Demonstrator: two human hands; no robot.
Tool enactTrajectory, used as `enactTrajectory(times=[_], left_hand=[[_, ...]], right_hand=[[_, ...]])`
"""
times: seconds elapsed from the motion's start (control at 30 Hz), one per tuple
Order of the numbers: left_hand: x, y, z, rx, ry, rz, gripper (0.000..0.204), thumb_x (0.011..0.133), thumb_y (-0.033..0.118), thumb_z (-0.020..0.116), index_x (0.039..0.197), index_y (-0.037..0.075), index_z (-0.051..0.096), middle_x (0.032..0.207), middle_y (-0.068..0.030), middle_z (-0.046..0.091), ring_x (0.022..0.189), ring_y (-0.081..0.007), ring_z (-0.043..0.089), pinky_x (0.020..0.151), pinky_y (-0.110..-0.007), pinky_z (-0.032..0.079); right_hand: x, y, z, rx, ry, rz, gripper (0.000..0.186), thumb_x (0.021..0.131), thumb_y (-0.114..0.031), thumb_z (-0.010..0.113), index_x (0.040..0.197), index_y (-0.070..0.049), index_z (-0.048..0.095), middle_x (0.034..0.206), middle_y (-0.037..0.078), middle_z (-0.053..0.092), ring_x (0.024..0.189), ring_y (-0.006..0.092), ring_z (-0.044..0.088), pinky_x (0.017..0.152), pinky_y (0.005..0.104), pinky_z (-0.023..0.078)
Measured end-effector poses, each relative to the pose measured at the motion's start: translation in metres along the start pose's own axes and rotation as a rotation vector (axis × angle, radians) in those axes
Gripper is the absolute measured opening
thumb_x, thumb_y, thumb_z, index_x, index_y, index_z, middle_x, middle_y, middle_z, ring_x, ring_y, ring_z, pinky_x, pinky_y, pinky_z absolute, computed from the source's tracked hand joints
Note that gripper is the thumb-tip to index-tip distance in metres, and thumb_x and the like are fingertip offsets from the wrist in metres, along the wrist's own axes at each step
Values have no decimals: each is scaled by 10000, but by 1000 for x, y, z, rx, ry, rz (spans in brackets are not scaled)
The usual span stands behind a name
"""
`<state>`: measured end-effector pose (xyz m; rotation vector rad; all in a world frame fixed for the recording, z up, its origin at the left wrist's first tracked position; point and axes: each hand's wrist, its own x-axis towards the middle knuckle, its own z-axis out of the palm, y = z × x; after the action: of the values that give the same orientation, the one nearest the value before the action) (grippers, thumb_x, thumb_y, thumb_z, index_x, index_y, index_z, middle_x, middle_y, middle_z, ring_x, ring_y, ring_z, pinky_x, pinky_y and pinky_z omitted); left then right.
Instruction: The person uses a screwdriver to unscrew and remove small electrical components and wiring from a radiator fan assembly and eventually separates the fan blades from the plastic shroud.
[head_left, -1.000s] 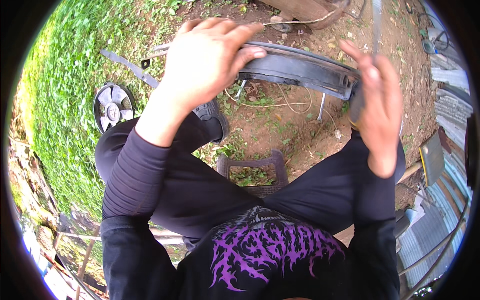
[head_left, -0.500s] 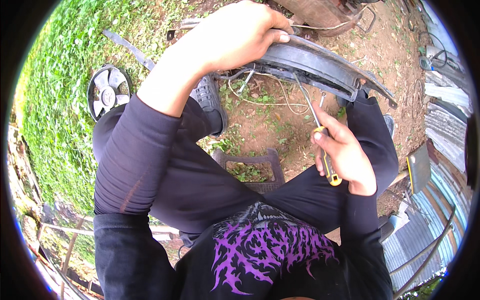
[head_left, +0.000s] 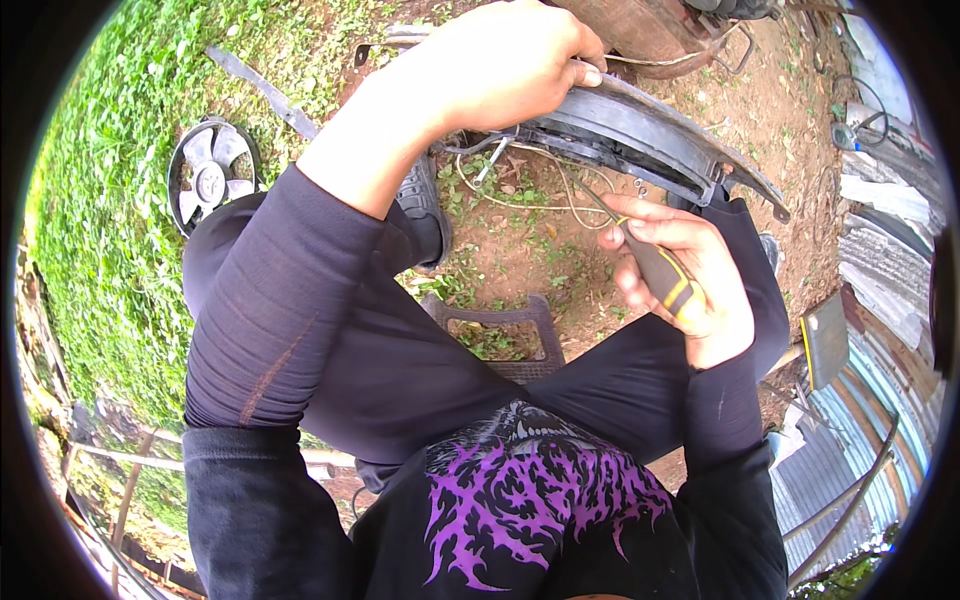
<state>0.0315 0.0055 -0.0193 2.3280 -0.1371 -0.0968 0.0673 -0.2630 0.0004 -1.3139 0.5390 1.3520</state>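
My left hand (head_left: 510, 70) grips the upper edge of a long, curved dark piece (head_left: 630, 130), its fingertips over the rim. My right hand (head_left: 680, 270) is closed on a screwdriver (head_left: 660, 270) with a grey and yellow handle, lower right of the piece. Its thin shaft points up-left toward the piece's underside; whether the tip touches it I cannot tell. A pale cord (head_left: 535, 209) lies looped on the dirt below, with a small metal tool (head_left: 490, 162) beside it.
A fan in a round shroud (head_left: 210, 178) and a grey strip (head_left: 255, 85) lie on grass at the left. A dark plastic frame (head_left: 545, 340) lies between my legs. A rusty object (head_left: 635, 35) sits beyond the piece, corrugated sheets (head_left: 880, 250) at the right.
My left hand has moved up and right along with the curved piece. My right hand has dropped from the piece's right end, and the screwdriver now slants more to the left.
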Motion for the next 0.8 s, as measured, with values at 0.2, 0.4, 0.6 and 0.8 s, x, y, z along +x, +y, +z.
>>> enactTrajectory(times=[0.2,0.4,0.6,0.8], left_hand=[[-1,-4,3,33,54,2,192,959,170,603,931,15,714,869,-238,705,904,-432,690,844,-521,530],[-1,-3,2,20,41,-25,185,954,166,606,943,22,721,864,-234,710,907,-428,696,846,-521,534],[-2,0,1,-4,34,-35,181,953,165,607,953,34,731,870,-227,716,910,-420,700,847,-514,538],[-3,-5,6,49,72,-27,206,959,204,611,1003,55,747,902,-208,733,920,-391,717,850,-496,550]], right_hand=[[-5,9,-6,83,-121,-57,673,982,-67,586,1542,110,259,982,179,637,651,271,694,544,360,622],[2,8,1,75,-110,-131,663,975,-96,585,1531,106,284,1010,176,620,658,249,671,538,349,596],[10,6,4,280,-116,-94,542,968,-90,569,1449,56,366,1014,155,598,724,211,640,561,299,584],[6,2,8,321,-145,-53,460,971,-85,563,1385,34,404,1020,149,598,728,197,637,558,271,577]])
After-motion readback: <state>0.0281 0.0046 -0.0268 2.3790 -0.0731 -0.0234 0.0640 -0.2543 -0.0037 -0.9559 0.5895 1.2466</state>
